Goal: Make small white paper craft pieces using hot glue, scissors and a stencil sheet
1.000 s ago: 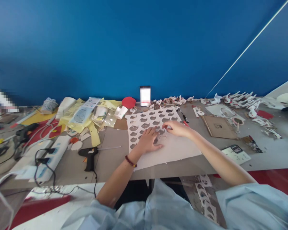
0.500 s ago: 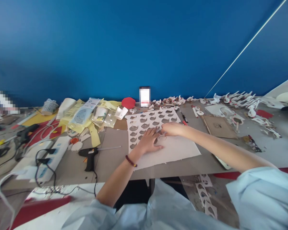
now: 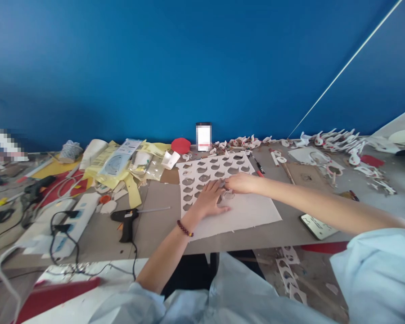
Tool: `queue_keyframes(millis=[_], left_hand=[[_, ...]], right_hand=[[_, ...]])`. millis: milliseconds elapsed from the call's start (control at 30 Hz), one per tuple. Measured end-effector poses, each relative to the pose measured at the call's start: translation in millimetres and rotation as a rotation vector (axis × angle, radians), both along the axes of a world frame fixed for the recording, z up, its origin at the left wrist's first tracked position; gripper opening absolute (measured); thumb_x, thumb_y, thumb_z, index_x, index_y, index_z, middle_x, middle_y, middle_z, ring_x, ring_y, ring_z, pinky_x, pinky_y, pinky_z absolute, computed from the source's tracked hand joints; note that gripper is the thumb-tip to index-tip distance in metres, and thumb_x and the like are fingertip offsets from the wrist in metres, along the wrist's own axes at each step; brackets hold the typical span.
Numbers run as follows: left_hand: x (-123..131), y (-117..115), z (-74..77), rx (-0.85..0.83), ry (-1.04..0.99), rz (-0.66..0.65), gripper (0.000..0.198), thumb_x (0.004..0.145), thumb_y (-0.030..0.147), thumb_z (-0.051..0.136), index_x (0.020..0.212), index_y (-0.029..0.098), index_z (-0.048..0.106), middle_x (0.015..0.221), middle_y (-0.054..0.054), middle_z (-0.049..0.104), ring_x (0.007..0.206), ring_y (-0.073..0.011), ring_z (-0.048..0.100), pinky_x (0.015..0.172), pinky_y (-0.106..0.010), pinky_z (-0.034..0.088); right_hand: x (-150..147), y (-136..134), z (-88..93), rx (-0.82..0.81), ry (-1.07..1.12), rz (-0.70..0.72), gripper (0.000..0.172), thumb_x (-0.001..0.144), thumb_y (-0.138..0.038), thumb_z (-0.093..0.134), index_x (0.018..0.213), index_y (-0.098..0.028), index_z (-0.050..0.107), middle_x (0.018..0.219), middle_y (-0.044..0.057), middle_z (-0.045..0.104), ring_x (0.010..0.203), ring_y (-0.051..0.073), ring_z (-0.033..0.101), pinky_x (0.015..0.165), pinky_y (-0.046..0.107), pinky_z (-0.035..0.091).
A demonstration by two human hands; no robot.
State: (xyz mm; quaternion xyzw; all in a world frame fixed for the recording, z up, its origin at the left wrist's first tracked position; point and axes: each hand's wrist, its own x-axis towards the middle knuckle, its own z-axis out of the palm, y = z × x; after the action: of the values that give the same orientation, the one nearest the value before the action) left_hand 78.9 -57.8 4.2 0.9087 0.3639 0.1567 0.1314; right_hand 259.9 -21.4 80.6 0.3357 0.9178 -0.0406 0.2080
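A white sheet [image 3: 253, 211] lies in front of me, with rows of leaf-like holes in its far part and a plain near part. Flat on it rests my left hand [image 3: 209, 200], fingers spread beside the holes; a dark red bead bracelet circles that wrist. My right hand [image 3: 239, 183] is bent down onto the sheet just right of the left fingertips, its fingers drawn together. What they grip, if anything, is hidden. Close under the right hand shows a small rounded outline [image 3: 228, 195], too unclear to name.
To the left lie a black glue gun [image 3: 126, 220] and a white power strip [image 3: 69, 229] with cords. A phone [image 3: 203, 136] leans against the blue wall. Another phone [image 3: 319, 226] is under my right forearm. White bird-like cutouts [image 3: 340, 139] pile up at the far right.
My right hand has shifted slightly left along the sheet, and its forearm has swung, uncovering more of the phone beneath it. The left hand stays almost where it was.
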Motion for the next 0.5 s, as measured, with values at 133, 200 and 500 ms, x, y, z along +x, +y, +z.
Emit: queue_keyframes(millis=[133,200,500], left_hand=[[-0.5,-0.6,1.6,-0.015,-0.002,0.001,0.062,0.074,0.060,0.057,0.121,0.021,0.050,0.149,-0.010,0.028,0.137,-0.0322,0.023,0.111,-0.049,0.022],[-1.3,-1.4,4.4,-0.016,-0.008,0.010,0.065,0.075,0.064,0.053,0.124,0.021,0.047,0.150,-0.010,0.028,0.137,-0.0320,0.022,0.112,-0.049,0.021],[-1.7,-4.4,14.8,0.038,-0.139,0.092,0.043,0.090,0.051,0.039,0.120,0.021,0.048,0.146,-0.008,0.036,0.135,-0.0274,0.028,0.111,-0.048,0.026]], right_hand=[[3.1,1.3,4.5,-0.019,0.029,-0.042,0.021,0.080,-0.016,0.053,0.096,-0.018,0.066,0.099,0.010,0.065,0.085,0.021,0.062,0.057,0.025,0.042],[12.1,2.7,12.0,-0.024,0.120,-0.137,0.026,0.081,-0.017,0.050,0.104,-0.020,0.063,0.104,0.009,0.064,0.086,0.021,0.062,0.057,0.024,0.042],[120.5,-34.6,-9.8,0.488,1.008,-0.984,0.020,0.083,-0.026,0.048,0.096,-0.019,0.062,0.099,0.008,0.066,0.087,0.021,0.063,0.075,0.032,0.048]])
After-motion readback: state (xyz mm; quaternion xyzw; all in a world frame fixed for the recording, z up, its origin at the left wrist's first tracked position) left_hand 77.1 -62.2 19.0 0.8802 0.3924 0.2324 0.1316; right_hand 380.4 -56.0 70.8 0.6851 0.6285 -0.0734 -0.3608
